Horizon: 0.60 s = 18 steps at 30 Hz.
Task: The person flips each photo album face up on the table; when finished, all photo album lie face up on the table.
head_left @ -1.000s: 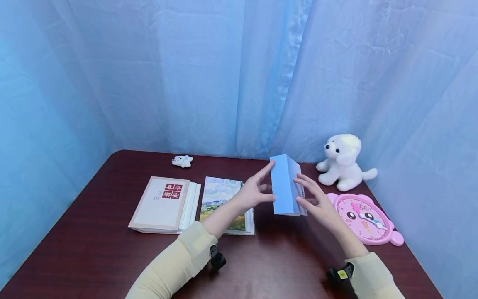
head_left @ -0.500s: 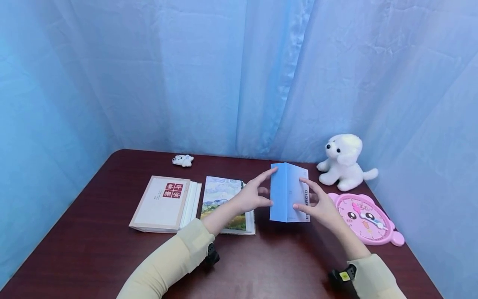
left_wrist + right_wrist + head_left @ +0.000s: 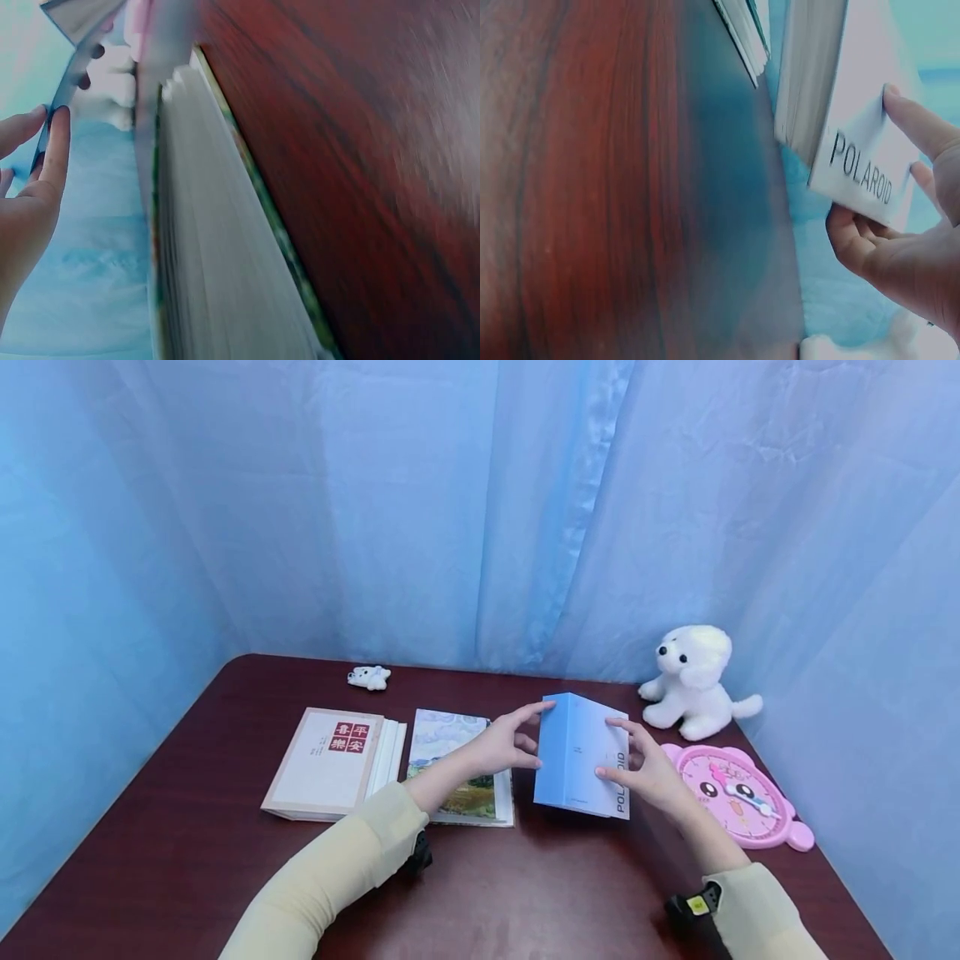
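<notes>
A light blue book marked POLAROID is held tilted over the table, spine toward the left. My left hand grips its spine side, thumb and fingers spread along that edge. On the other side my right hand pinches the cover near the lettering. From the right wrist view, the right thumb presses the white cover while other fingers curl beneath, and the page block of the book shows. In the left wrist view, the left fingers meet the book's edge; much of the book falls outside that view.
Left of the hands lie a painting-cover book and a cream book with red squares. A small white plush lies at the back. To the right are a white plush dog and a pink toy clock, near a blue curtain.
The book has turned so that its lettered cover faces the camera more, and it has come slightly lower and nearer. Both hands move with it, keeping hold.
</notes>
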{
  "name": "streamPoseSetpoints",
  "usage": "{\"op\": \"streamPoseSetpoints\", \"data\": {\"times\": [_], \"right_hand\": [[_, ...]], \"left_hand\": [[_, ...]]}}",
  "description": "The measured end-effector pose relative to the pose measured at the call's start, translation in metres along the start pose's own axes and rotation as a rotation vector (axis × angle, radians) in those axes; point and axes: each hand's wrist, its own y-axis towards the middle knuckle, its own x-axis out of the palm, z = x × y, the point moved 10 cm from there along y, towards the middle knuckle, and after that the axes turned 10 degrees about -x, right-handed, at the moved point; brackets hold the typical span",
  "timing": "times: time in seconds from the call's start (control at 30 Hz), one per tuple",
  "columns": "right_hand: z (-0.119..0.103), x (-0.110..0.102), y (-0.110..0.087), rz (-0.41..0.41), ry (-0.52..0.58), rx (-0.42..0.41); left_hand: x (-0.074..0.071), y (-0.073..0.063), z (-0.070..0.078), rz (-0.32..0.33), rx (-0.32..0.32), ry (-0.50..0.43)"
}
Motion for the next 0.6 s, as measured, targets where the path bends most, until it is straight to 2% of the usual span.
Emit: {"op": "streamPoseSetpoints", "data": {"times": [0.13,0.27,0.4,0.6], "right_hand": [[0.011,0.003,-0.002,-0.054,0.080,0.038],[0.019,0.005,-0.001,-0.099,0.075,0.052],[0.024,0.003,0.002,-0.131,0.000,0.041],[0.031,0.002,0.007,-0.198,-0.199,0.031]], "left_hand": [[0.002,0.002,-0.004,-0.031,0.006,0.108],[0.002,0.003,-0.010,-0.057,0.012,0.213],[0.003,0.004,-0.017,-0.093,-0.002,0.273],[0.005,0.002,-0.027,-0.124,-0.021,0.323]]}}
